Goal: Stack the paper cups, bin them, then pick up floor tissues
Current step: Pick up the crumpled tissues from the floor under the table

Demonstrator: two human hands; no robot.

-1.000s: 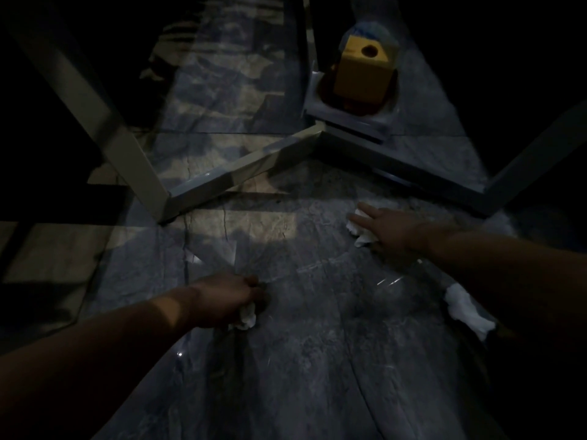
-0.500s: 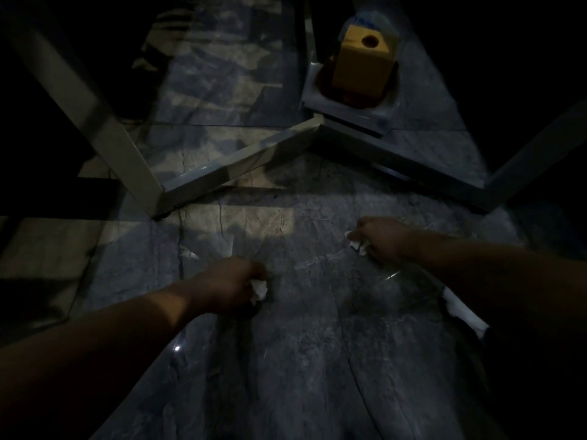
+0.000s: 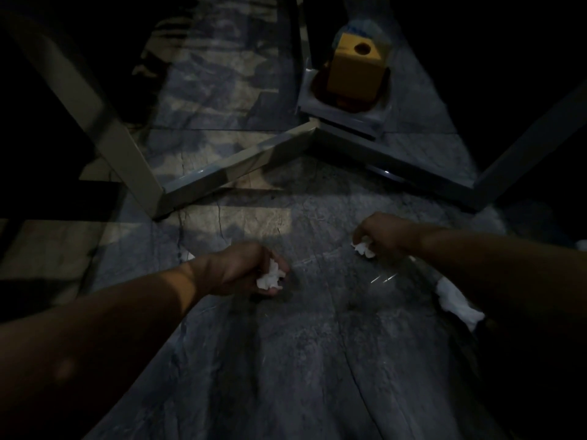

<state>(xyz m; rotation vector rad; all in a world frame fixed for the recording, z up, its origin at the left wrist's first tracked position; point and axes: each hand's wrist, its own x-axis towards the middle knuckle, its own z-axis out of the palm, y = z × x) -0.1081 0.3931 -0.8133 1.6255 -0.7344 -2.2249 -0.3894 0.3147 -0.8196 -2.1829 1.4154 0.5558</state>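
Head view: I look down at a dark stone floor (image 3: 286, 360) under a table frame (image 3: 241, 160); the light is poor and much of the edges is black.
Left hand: my left hand (image 3: 241, 268) is curled closed around a crumpled tissue (image 3: 270, 276); white paper shows between my fingers and palm, low over the floor.
Right hand: my right hand (image 3: 384, 233) is also closed, pinching a second tissue (image 3: 363, 249) that pokes out below my knuckles.
Contact with floor: I cannot tell whether either wad is clear of the stone or brushing it.
Tissue left to get: another white tissue (image 3: 457, 301) lies on the floor just beside my right forearm, partly hidden by it.
Further scraps: a small pale fleck (image 3: 188, 256) sits behind my left wrist; too small to say it is paper.
Other things: a yellow block with a hole (image 3: 357, 69) stands well ahead, beyond the frame.
Step in hand: floor tissues, as I judge it; no cups or bin are in sight.
Doing it well: I should ball each wad fully into the palm so no loose tail trails or tears.
Next reach: I would probably take the tissue by my right arm with spare fingertips, keeping the palm shut on what it has.
Risk: loosening a fist to grab more may drop the wad.
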